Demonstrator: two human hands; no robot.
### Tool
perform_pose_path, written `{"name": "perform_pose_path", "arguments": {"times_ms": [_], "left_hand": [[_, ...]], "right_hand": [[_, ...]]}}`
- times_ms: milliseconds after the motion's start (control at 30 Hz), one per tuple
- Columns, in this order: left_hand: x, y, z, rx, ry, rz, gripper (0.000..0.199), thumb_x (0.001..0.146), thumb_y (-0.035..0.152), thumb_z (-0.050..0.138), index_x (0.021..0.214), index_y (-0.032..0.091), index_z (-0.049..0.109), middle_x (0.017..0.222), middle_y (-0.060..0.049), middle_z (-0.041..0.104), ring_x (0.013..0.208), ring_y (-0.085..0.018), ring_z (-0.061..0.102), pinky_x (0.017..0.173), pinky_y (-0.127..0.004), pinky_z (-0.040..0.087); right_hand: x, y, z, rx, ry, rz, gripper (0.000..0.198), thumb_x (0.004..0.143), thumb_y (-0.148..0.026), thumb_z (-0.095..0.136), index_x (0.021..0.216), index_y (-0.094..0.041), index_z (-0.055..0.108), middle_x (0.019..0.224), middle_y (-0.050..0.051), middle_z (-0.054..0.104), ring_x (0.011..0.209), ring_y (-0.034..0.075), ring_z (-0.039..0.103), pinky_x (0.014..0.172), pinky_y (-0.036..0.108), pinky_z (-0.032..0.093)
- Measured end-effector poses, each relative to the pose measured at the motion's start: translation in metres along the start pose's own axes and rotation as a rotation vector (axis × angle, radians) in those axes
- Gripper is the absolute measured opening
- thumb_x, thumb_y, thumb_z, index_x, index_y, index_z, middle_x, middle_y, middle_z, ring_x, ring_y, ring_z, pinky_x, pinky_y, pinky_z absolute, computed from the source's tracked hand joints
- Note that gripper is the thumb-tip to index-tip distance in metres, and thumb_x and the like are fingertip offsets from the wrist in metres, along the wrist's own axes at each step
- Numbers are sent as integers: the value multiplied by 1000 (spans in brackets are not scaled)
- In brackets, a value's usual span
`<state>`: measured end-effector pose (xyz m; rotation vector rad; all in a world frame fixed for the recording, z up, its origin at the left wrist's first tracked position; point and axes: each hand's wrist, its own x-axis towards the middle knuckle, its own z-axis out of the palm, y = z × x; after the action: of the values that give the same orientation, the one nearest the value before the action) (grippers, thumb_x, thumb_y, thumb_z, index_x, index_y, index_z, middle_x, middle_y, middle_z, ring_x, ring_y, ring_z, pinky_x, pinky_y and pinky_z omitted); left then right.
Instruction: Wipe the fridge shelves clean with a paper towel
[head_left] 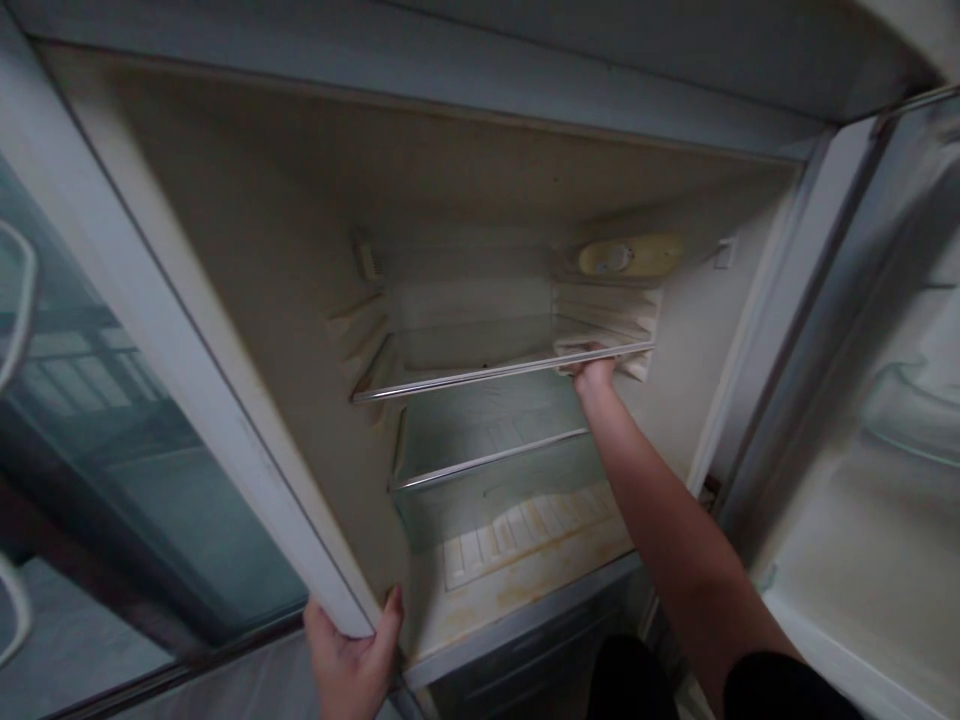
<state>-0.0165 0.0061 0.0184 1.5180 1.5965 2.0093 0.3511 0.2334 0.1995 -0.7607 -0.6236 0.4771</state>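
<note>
My left hand (351, 650) grips the front edge of the refrigerator's left side wall (247, 440), thumb inside and fingers around the outside. My right hand (594, 368) reaches deep into the compartment, at the right end of the upper glass shelf (480, 345). Its fingers are partly hidden by the shelf's shiny front trim and close around what looks like a pale folded cloth (566, 349). Below this shelf is a lower glass shelf (487, 462) with a similar trim. The compartment floor (517, 590) is ribbed and has yellowish-brown stains.
The refrigerator door (862, 500) stands open on the right, with a clear door bin (911, 415). A yellowish lamp cover (630, 257) juts from the right inner wall above shelf ridges. Left of the refrigerator is a glass panel (172, 500) with a white curved handle (22, 300).
</note>
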Motion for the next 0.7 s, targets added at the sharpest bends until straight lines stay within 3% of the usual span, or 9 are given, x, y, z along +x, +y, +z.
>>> {"name": "perform_pose_path", "arguments": {"times_ms": [200,300,500,700], "left_hand": [[-1,-6,1,-23,-55,9,61,63,44,80,110,17,52,91,-2,59,80,-20,61,73,-35,51],[-3,-12,1,-46,-69,2,64,64,46,79,113,17,50,92,-2,57,79,-20,60,73,-36,51],[-7,-20,3,-46,-81,80,64,70,42,77,123,18,49,104,-5,56,91,-21,60,86,-38,51],[-8,-26,3,-109,-126,83,71,72,37,77,133,19,45,118,-9,55,109,-26,58,103,-45,45]], "right_hand": [[-37,-41,-46,200,257,-99,9,69,-14,47,72,-22,43,63,-7,50,57,10,55,52,17,46],[-46,-54,-60,221,277,-161,8,67,-15,51,72,-21,48,66,-6,52,58,9,54,51,16,45],[-59,-53,-58,69,171,-134,9,64,-17,54,72,-19,55,73,-4,60,67,11,58,59,18,48],[-131,-33,-7,-144,-266,-20,19,70,-26,55,86,-19,61,86,2,70,94,20,65,89,33,54]]}}
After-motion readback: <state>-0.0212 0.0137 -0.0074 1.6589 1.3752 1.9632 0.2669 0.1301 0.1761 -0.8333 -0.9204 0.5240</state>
